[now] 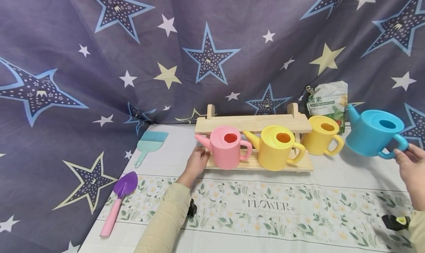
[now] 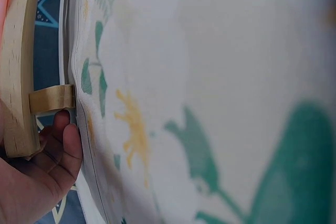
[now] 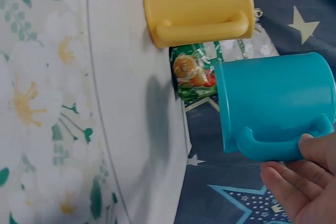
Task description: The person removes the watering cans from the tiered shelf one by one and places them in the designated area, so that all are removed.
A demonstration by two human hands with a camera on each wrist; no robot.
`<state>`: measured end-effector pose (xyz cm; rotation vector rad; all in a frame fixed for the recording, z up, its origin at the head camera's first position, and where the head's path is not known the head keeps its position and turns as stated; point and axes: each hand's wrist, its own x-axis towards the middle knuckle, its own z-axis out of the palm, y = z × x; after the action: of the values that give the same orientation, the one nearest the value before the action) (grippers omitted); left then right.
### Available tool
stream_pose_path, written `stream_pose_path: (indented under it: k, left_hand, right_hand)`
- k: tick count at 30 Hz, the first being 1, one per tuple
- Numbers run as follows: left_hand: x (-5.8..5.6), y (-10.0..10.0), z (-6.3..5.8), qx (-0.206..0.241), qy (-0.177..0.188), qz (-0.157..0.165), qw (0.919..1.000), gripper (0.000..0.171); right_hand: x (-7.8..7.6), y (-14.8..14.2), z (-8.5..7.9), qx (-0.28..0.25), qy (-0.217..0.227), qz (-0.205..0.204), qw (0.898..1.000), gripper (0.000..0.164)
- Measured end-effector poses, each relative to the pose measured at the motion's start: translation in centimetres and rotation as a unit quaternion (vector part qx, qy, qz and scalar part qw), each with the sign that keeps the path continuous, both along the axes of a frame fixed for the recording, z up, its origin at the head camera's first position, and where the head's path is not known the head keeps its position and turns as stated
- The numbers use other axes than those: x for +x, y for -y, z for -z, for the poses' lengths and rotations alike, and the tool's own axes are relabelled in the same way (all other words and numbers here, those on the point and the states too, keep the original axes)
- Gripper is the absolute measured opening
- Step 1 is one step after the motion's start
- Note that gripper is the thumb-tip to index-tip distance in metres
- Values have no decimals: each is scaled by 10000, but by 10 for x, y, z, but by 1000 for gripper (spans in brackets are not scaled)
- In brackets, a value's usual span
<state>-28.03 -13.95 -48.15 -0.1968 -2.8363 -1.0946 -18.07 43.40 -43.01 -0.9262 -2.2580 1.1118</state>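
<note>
My right hand (image 1: 411, 164) pinches the handle of a blue watering can (image 1: 373, 133) at the far right, its spout pointing left. In the right wrist view the can (image 3: 278, 103) hangs above the table, its shadow falling on the cloth. With curled fingers, my left hand (image 1: 198, 160) grips the left end of the lower board of a small wooden rack (image 1: 252, 123); the left wrist view shows those fingers under the board (image 2: 18, 77). On that board stand a pink watering can (image 1: 225, 149) and a yellow one (image 1: 277, 149), spouts to the left.
Another yellow watering can (image 1: 320, 134) stands right of the rack, before a white and green bag (image 1: 328, 99) with a clip. A purple trowel (image 1: 124, 184) with a pink handle and a teal brush (image 1: 149, 144) lie at left. A starry curtain (image 1: 232, 9) hangs behind the table.
</note>
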Motion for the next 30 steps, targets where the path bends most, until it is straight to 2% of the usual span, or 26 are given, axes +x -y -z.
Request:
stream_pose_path:
  k: [5, 10, 18, 25, 30]
  left_hand:
    - [0, 0, 0, -21, 11, 3, 10000, 44]
    - [0, 0, -1, -31, -9, -3, 10000, 43]
    - [0, 0, 0, -70, -93, 32, 9999, 42]
    - [0, -1, -1, -72, -91, 9, 9999, 40]
    - [0, -1, -1, -111, -130, 9, 9999, 39]
  right_hand:
    - [1, 9, -6, -159, 225, -77, 9996, 47]
    - [-3, 6, 0, -139, 329, -204, 9992, 49]
    - [-9, 0, 10, 182, 580, -266, 9978, 47]
    - [-14, -1, 18, 486, 736, -155, 9960, 46]
    - [-18, 0, 22, 400, 753, -128, 9963, 46]
